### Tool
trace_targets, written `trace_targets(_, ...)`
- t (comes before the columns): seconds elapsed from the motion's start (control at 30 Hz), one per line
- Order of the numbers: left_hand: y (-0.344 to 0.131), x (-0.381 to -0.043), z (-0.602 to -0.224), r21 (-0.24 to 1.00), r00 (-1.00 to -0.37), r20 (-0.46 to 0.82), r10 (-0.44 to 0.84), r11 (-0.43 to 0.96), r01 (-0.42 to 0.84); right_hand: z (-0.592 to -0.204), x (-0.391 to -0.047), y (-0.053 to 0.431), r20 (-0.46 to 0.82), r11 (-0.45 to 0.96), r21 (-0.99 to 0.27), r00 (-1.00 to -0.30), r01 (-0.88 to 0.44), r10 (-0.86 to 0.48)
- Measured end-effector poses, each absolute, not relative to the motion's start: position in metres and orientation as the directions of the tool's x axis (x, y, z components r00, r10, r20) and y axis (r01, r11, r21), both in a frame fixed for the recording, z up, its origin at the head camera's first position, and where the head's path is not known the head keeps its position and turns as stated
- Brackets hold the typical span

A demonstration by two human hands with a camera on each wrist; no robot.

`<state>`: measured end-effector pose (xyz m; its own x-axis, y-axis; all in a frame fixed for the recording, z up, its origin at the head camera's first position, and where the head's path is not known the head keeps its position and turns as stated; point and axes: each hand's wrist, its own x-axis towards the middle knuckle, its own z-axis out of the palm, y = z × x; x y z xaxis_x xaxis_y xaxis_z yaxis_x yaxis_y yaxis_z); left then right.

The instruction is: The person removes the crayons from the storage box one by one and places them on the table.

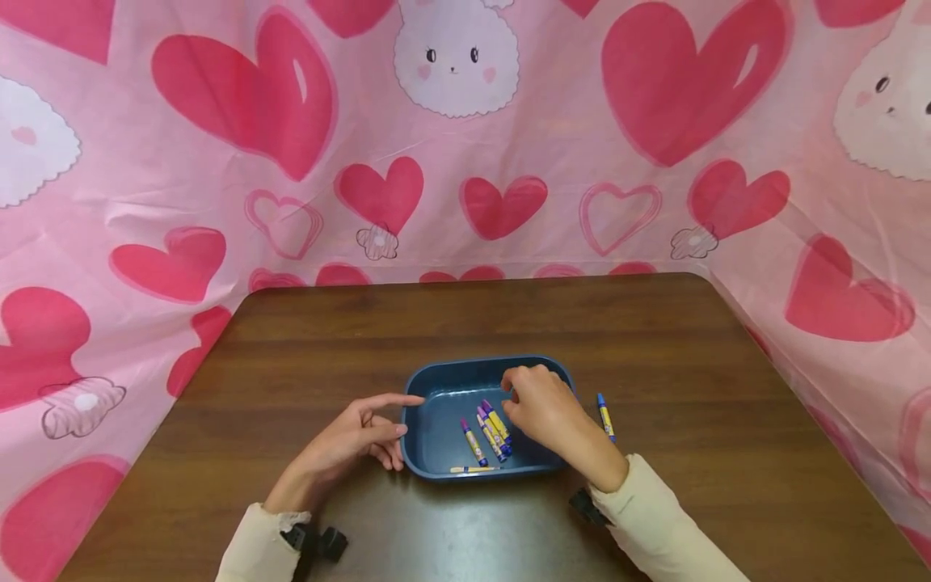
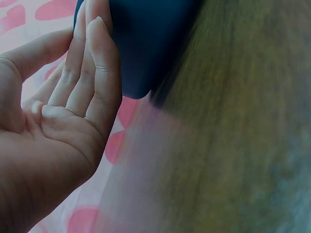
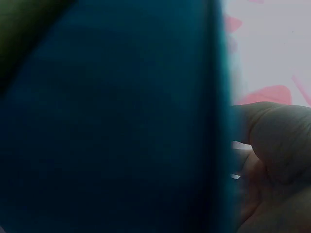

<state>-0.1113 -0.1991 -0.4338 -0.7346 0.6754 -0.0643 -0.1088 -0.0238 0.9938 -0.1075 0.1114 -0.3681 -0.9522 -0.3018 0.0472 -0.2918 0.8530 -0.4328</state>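
A dark blue rectangular tray stands on the table, with several crayons in yellow wrappers with purple and pink tips lying inside. My left hand is at the tray's left end, fingers mostly straight, the index finger reaching over the rim and the thumb at its edge. The left wrist view shows those fingers against the tray's outer side. Over the right part of the tray is my right hand, fingers bent down inside; I cannot tell whether they hold a crayon. The tray wall hides its fingertips in the right wrist view.
A blue crayon lies on the brown wooden table, right of the tray. Along the tray's front rim shows a slim yellow crayon. Pink heart-printed cloth hangs behind the table and at both sides.
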Motion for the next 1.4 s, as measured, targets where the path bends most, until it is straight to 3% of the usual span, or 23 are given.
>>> trace_targets(0.57, -0.198, -0.109, -0.439, 0.989, -0.731, -0.059, 0.68, -0.057, -0.133, -0.406, -0.102, 0.089, 0.038, 0.889, -0.356, -0.954, -0.289, -0.296)
trace_targets(1.07, -0.199, -0.109, -0.439, 0.987, -0.732, -0.059, 0.678, -0.071, -0.146, -0.399, -0.105, 0.099, 0.135, 0.843, -0.421, -0.942, -0.335, -0.307)
trace_targets(1.4, -0.199, -0.109, -0.44, 0.983, -0.729, -0.058, 0.682, -0.089, -0.161, -0.394, -0.106, 0.102, 0.095, 0.831, -0.474, -0.955, -0.291, -0.28)
